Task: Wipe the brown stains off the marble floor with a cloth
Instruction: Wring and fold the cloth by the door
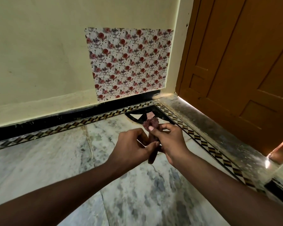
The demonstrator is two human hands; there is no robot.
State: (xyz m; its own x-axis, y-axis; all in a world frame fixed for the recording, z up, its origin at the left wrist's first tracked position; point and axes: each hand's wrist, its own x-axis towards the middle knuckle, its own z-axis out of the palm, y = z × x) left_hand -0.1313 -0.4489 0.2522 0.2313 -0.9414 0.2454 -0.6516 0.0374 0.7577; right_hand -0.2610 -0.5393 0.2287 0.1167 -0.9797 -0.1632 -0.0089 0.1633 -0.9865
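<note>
Both hands — left hand (132, 145), right hand (167, 141) — raised above marble floor (39, 160), grip tight on cloth (151, 123).

Both hands meet above the marble floor (39, 160), the right hand (168, 141) gripping a bunched maroon cloth (151, 124) and the left hand (131, 144) pinching its hanging end, near a floral wall patch (129, 62) and an orange door (235, 62)

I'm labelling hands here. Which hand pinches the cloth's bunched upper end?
The right hand: its thumb and fingers pinch the maroon cloth just below the tuft; the left hand is at its lower part.
</note>
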